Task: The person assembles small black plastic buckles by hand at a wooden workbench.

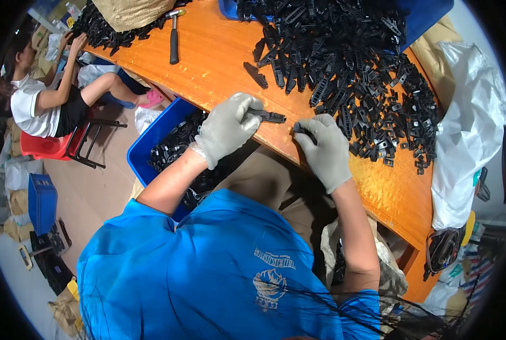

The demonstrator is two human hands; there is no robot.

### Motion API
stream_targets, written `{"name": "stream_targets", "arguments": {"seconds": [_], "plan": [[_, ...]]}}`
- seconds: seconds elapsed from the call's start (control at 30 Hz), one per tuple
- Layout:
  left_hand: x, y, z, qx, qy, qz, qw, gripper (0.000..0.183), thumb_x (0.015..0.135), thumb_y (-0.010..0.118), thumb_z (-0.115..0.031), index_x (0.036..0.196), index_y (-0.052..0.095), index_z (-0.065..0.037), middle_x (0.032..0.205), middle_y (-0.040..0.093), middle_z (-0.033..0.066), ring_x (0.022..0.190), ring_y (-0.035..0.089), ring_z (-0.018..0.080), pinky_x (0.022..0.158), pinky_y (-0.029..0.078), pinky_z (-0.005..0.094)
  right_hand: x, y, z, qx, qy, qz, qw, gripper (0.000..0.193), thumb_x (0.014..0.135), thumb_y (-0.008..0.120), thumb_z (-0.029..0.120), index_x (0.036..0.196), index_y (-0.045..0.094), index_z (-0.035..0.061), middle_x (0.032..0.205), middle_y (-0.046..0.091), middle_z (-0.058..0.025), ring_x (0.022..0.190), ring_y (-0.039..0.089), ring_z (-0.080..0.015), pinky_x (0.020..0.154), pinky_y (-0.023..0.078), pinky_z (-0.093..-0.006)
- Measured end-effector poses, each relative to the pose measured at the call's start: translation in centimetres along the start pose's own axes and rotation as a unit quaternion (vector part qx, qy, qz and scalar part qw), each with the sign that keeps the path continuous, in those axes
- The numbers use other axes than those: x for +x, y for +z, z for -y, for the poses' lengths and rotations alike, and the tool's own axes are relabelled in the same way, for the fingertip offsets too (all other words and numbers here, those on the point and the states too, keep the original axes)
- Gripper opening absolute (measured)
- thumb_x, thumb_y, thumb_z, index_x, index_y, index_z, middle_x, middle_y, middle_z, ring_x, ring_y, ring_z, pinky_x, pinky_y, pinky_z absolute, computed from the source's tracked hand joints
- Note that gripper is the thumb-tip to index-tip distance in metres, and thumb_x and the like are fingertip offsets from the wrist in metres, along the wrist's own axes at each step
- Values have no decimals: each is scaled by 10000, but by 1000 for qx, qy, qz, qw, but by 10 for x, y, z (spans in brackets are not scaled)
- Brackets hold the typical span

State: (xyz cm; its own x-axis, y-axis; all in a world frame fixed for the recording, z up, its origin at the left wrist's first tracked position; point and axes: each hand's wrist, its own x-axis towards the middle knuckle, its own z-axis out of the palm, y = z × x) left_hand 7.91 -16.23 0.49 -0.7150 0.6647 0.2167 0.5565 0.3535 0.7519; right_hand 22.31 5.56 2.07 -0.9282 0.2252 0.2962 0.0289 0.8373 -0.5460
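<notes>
Both my hands wear pale grey gloves and meet over the near edge of the orange wooden table. My left hand is closed around one end of a long black plastic part, whose other end sticks out to the right. A short gap beyond that tip, my right hand pinches a small black piece between thumb and fingers. What kind of piece it is, I cannot make out. Just past my right hand lies a pile of small black plastic clips, with longer black parts heaped behind it.
A hammer lies toward the back of the table. Below the table edge on my left stands a blue bin holding black parts. Another blue bin is at the far right. A person sits on a red stool at left.
</notes>
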Motion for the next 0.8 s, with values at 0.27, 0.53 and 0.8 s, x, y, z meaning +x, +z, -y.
{"name": "stream_targets", "arguments": {"seconds": [0.27,0.53,0.8], "plan": [[4,-4,-4,103,21,42,994,167,937,763,-105,1100,734,-82,1071,705,136,1042,685,387,892,566,482,30,25,-3,-11,-34,30,999,187,878,846,157,1062,823,124,994,693,-81,933,701,-307,793,568,-427],[5,7,3,108,54,4,993,168,913,794,-112,1075,759,-88,1016,668,140,1000,663,391,872,544,497,48,35,-3,-41,-110,57,991,167,874,838,182,1034,805,146,958,672,-82,892,712,-318,743,572,-447],[-5,-71,22,158,68,184,968,207,902,799,-178,1088,777,-90,1064,718,127,1088,708,356,947,566,478,19,49,13,8,-152,53,987,197,905,831,258,1077,786,173,1009,712,-67,886,733,-307,732,592,-439]]}}
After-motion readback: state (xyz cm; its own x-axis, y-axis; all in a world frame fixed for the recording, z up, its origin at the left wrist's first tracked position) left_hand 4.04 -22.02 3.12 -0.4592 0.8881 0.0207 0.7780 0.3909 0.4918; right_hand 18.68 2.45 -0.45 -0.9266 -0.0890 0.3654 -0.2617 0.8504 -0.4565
